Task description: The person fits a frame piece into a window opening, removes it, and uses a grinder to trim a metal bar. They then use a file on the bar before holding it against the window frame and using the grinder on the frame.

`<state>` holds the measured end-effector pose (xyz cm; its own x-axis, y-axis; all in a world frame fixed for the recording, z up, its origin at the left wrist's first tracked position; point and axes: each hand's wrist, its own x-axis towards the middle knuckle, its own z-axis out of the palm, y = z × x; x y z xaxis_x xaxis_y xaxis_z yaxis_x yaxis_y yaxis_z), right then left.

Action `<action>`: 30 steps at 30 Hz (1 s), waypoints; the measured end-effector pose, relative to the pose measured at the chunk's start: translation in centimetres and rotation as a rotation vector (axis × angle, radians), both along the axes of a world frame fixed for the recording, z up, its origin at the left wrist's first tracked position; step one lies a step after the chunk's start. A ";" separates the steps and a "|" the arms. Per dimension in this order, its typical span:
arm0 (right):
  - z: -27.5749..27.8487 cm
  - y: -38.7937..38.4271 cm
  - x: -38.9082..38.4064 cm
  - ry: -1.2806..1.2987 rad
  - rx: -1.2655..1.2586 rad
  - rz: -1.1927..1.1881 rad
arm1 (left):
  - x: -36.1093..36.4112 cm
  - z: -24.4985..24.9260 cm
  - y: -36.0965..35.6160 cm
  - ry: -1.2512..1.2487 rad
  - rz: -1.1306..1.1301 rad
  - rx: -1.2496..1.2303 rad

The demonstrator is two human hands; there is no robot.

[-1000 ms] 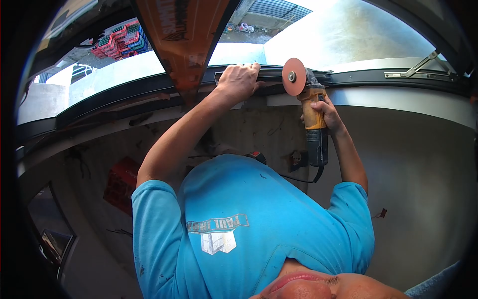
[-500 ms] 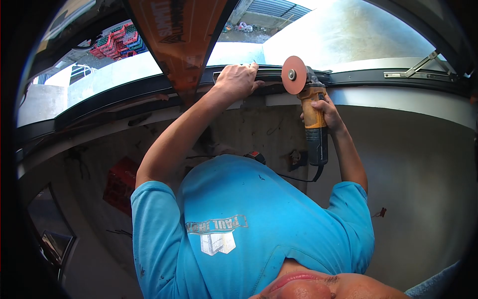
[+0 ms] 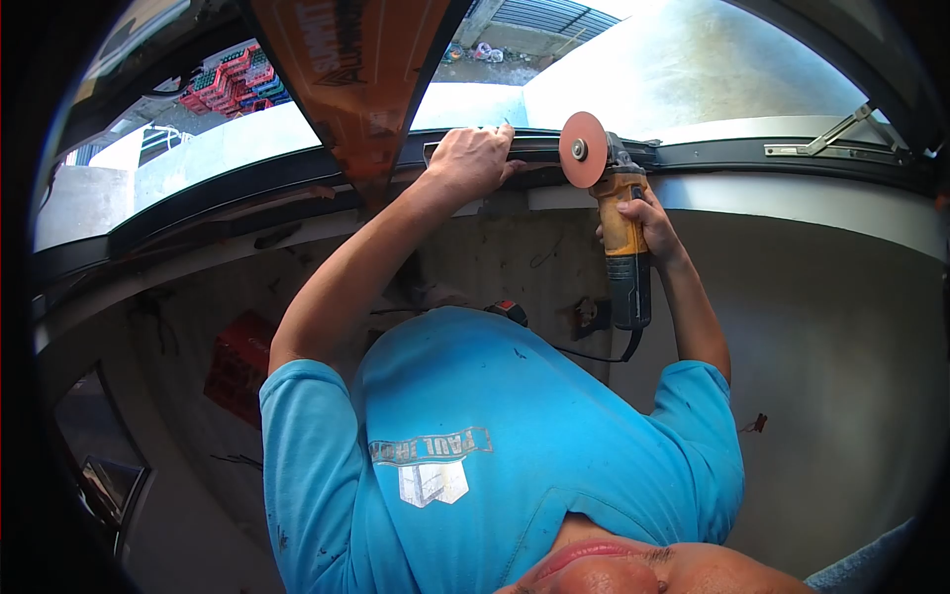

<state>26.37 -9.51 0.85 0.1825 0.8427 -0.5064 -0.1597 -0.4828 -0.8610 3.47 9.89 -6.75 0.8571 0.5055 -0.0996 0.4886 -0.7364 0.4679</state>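
Note:
My right hand [image 3: 653,223] is wrapped around the yellow and black body of an angle grinder [image 3: 625,238], thumb across its front. The grinder stands upright with its cord end down, and its thin reddish disc [image 3: 584,148] faces left, overlapping the black window frame [image 3: 712,155] in this view. To the left of the disc, my left hand [image 3: 473,158] is closed over a black metal profile [image 3: 534,145] along the sill, fingers bent over its far side. A small gap separates the left fingertips from the disc.
An orange printed panel [image 3: 356,79] rises left of my left hand. A metal window stay [image 3: 821,139] is fixed at the right of the frame. The grinder's cord [image 3: 614,356] runs down beside my blue shirt [image 3: 475,416]. A red crate [image 3: 242,366] sits below; stacked crates [image 3: 237,79] stand outside.

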 end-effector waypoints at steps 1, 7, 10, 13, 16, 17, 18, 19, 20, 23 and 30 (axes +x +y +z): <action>0.0 0.0 0.0 -0.002 -0.001 -0.002 | 0.0 -0.1 0.0 0.000 0.002 0.000; -0.3 0.1 0.7 0.051 -0.046 0.023 | -0.1 -0.5 -0.2 -0.019 0.014 0.019; -0.2 0.2 0.6 0.067 -0.041 0.028 | -0.3 -0.5 -0.3 -0.044 0.027 0.028; 0.2 0.4 0.0 0.027 -0.008 0.023 | -0.4 -0.5 -0.3 -0.052 0.023 0.021; 0.1 0.4 0.3 0.054 -0.024 0.042 | -0.6 -0.6 -0.3 -0.077 0.026 0.033; 0.1 0.4 0.3 0.054 -0.024 0.044 | -0.6 -0.5 -0.2 -0.077 0.025 0.028; 0.1 0.4 0.2 0.054 -0.023 0.045 | -0.7 -0.4 -0.2 -0.076 0.023 0.024; 0.1 0.4 0.2 0.053 -0.022 0.046 | -0.7 -0.5 -0.2 -0.076 0.025 0.024; 0.1 0.4 0.2 0.053 -0.023 0.046 | -0.7 -0.6 -0.2 -0.088 0.028 0.036; 0.2 0.3 0.0 0.024 -0.022 0.024 | -0.7 -0.6 -0.3 -0.091 0.030 0.047; 0.4 0.4 0.0 0.031 -0.041 0.033 | -0.7 -0.5 -0.4 -0.076 0.031 0.047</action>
